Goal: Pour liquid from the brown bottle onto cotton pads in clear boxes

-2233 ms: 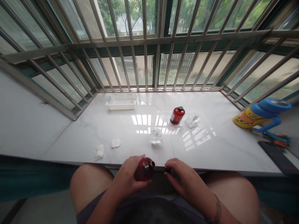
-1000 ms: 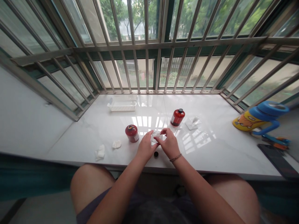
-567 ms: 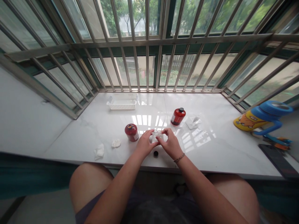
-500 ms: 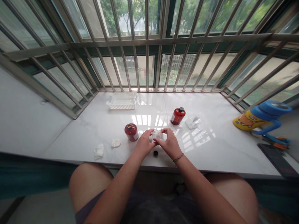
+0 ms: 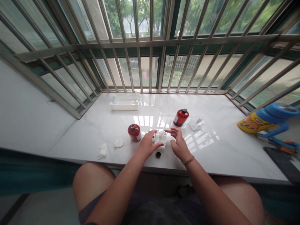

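A small clear, box-like piece [image 5: 160, 137] rests on the white countertop between my hands; its exact kind I cannot make out. My left hand [image 5: 149, 143] lies along its left side, thumb and fingers spread apart around it. To its right, my right hand [image 5: 180, 144] is off the piece, fingers stretched toward it. A small black cap [image 5: 158, 154] lies just in front. Left of my left hand stands a dark red bottle [image 5: 134, 133] with its mouth uncapped. Behind my right hand is a second red bottle [image 5: 181, 117] with a black cap on.
Two crumpled white tissues [image 5: 118, 143] lie at the left. A white plastic basket [image 5: 125, 102] sits near the barred window. At the right are a clear plastic wrapper [image 5: 196, 123], a blue and yellow water bottle [image 5: 264, 118] and a dark phone [image 5: 278, 164] by the counter's edge.
My right hand has come away from the clear piece and moved right, its fingers opening. My left hand has loosened but stays beside it. The view has shifted slightly.
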A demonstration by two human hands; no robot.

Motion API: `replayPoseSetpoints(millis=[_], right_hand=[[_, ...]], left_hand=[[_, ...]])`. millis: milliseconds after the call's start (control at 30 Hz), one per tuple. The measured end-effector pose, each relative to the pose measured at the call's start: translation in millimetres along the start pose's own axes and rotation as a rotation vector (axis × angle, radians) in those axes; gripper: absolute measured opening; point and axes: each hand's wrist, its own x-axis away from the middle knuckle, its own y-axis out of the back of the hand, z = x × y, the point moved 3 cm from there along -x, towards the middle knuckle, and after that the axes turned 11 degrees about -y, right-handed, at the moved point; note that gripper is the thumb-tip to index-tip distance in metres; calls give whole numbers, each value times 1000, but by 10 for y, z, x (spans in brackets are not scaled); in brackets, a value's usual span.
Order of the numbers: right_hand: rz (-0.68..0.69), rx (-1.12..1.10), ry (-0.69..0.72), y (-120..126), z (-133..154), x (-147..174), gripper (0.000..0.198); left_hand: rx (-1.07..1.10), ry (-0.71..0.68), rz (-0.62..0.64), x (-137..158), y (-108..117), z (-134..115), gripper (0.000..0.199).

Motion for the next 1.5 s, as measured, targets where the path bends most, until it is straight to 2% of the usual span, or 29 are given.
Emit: replayPoseSetpoints(millis=[100,167,733,1500], right_hand=[[45,-14,7,-60,8,17,68],[27,-19,8,-103,13,32,71],[40,-59,14,-186,-34,166,82],[36,-30,43,-266,19,162,82]], left_hand=[[4,-4,-12,3,11,-13,75],[2,0,-10,4,14,-21,75],[-1,20,3,1,9,-21,76],[-27,0,15,15,6,-16,69]])
